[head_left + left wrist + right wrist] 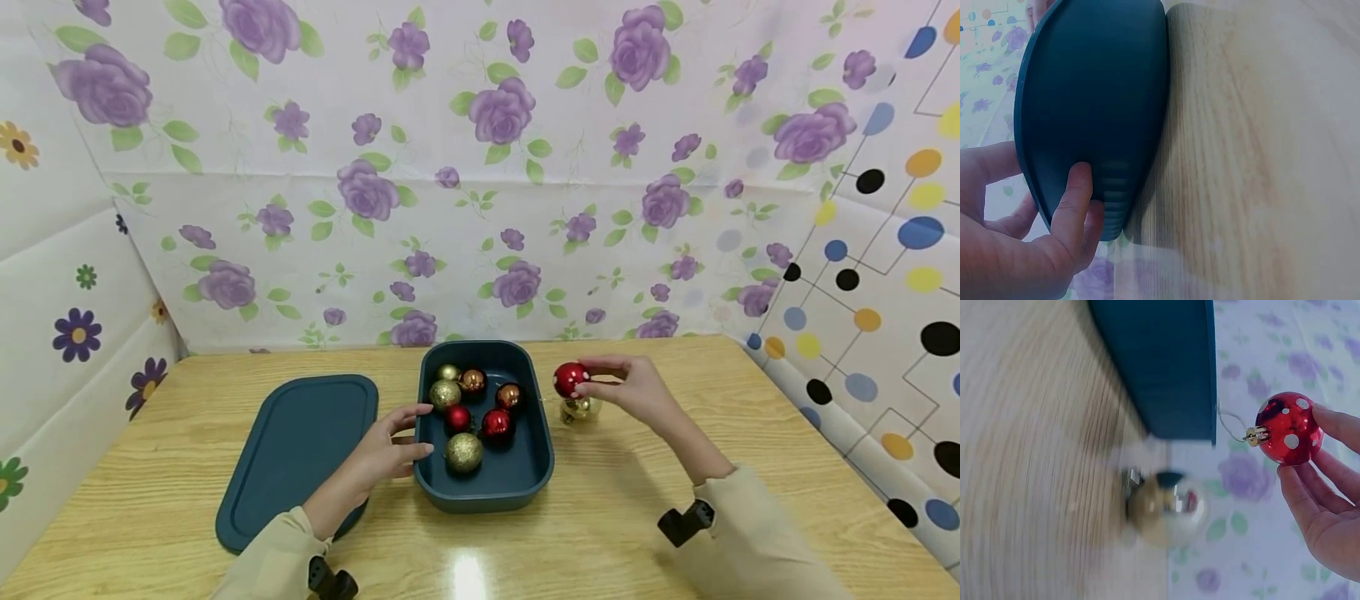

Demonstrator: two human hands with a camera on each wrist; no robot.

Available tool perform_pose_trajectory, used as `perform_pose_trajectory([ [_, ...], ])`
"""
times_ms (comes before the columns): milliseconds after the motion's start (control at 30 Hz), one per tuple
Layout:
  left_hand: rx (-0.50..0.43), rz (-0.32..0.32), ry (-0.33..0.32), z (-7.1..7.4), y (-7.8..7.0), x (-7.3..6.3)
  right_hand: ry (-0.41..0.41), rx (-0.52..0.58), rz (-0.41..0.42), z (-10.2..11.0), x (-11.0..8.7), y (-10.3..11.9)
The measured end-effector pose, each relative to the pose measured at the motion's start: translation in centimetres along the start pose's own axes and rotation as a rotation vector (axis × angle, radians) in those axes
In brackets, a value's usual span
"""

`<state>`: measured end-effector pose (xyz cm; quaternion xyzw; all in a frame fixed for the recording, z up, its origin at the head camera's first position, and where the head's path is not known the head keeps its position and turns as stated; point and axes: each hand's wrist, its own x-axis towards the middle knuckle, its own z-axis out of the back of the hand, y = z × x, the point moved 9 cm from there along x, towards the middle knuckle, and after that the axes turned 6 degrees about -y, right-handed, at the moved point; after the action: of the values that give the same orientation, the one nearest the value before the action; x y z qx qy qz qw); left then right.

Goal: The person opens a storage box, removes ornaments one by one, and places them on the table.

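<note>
A dark teal box (486, 503) stands on the table with several Christmas baubles inside. My left hand (386, 450) grips the box's left wall, fingertips over the rim and others against the outer side (1104, 94). To the right of the box, my right hand (637, 387) pinches a shiny red bauble with white dots (570, 379) between thumb and fingers. Its gold cap (1257, 436) and thin string point toward the box. Just under it, a shiny gold bauble (581, 410) lies on the table, partly hidden in the head view.
Left of the box lies a matching teal lid (300, 442), partly beneath my left forearm. In the box are gold glitter (463, 452), red (497, 425) and copper (473, 382) baubles. Flowered cloth (450, 250) hangs behind the wooden table (645, 533).
</note>
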<state>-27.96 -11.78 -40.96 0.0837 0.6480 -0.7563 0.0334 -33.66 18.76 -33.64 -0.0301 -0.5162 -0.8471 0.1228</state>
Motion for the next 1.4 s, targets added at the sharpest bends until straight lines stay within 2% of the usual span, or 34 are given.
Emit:
perform_pose_trajectory([
  [200,-0.002,0.001,-0.005,0.0,0.0,0.1,-0.078,-0.059,-0.048,3.3,0.4,-2.7],
  [433,0.001,-0.004,-0.007,0.0,0.1,0.1,-0.112,-0.084,-0.133,5.2,1.1,-6.1],
  [633,0.001,-0.005,-0.006,0.0,0.2,0.1,-0.130,-0.129,-0.182,5.7,1.9,-8.5],
  [933,0.001,0.002,-0.002,0.0,0.0,0.0,-0.118,-0.173,-0.219,5.5,2.8,-10.6],
  [1400,0.002,-0.004,-0.007,0.0,0.1,0.1,-0.101,-0.177,-0.208,5.0,3.4,-11.4],
])
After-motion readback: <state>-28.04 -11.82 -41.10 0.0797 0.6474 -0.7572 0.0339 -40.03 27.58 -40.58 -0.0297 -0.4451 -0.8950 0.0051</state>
